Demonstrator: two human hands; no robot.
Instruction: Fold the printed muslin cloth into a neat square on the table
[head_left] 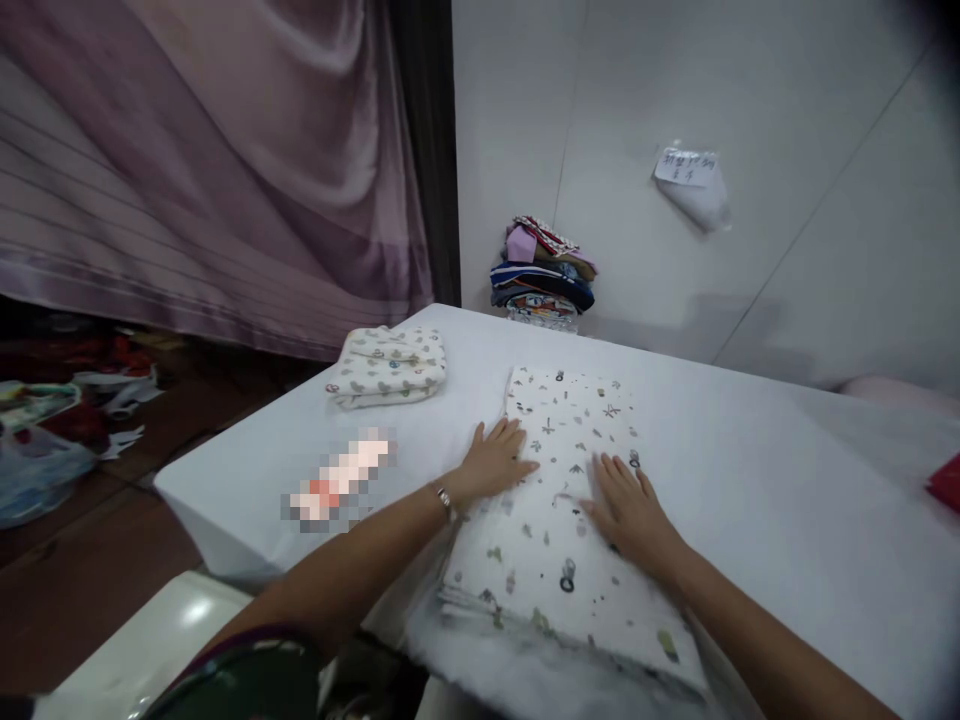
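A long folded white cloth with small printed figures and plants lies on the white table, its layered near end at the table's front edge. My left hand rests flat on its left edge, fingers spread, a bracelet at the wrist. On the cloth's right side lies my right hand, also flat with its fingers apart. Neither hand grips anything. Farther back on the left sits a second folded cloth, white with a small grey-green print. Between it and my left forearm is a blurred-out item.
The white table reaches to the grey wall. Behind its far edge stands a stack of folded clothes. A pink curtain hangs at left, above bags on the floor. A pale stool is near left; a red item lies far right.
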